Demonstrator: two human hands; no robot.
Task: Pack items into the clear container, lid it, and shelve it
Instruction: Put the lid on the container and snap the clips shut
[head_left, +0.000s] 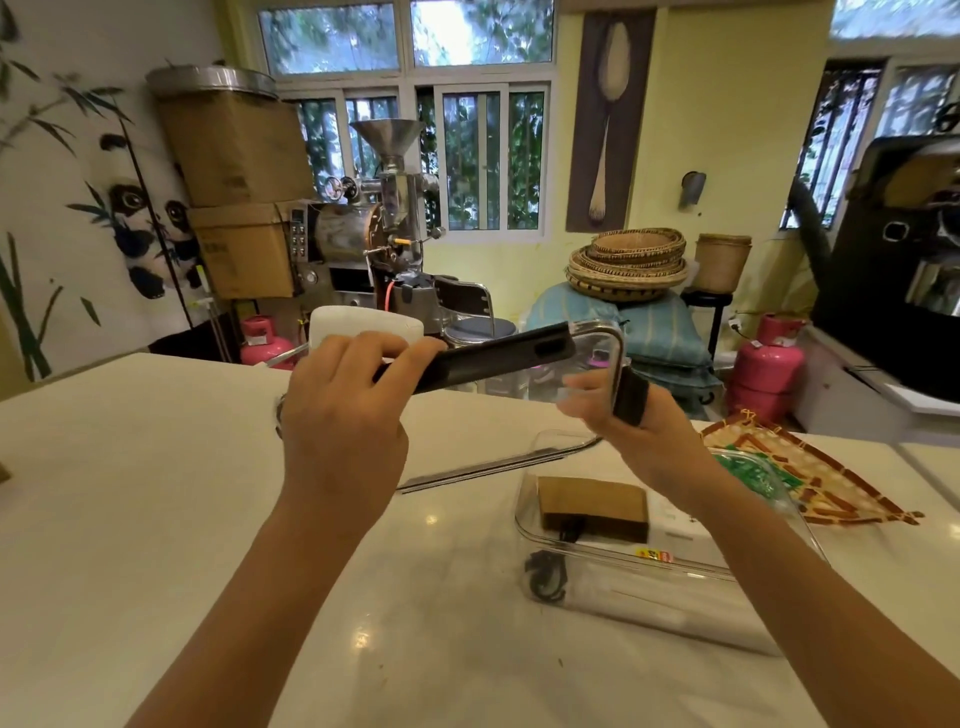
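Head view. Both of your hands are raised above the white table (156, 493), holding the clear lid (597, 358) between them. Your left hand (343, 415) grips the lid's dark clip flap at its left end, fingers curled over the top edge. Your right hand (623, 415) holds the lid's right end, its fingers seen through the clear plastic and a second dark clip flap lying against the back of the hand. The lid is tilted, its right end nearer to you and well above the table.

Below and to the right, the clear container (649, 571) rests on the table, open at the top. Inside it you can see a brown cardboard box (592, 506) at the far end, a white box with a yellow label (675, 545) beside it, and a coiled black cable (545, 577) in the near left corner (other contents are too blurred to tell).

A second clear lid (498, 462) lies flat on the table just beyond the container. A patterned woven mat (810, 478) lies to the container's right, with a green packet (753, 473) partly on it.
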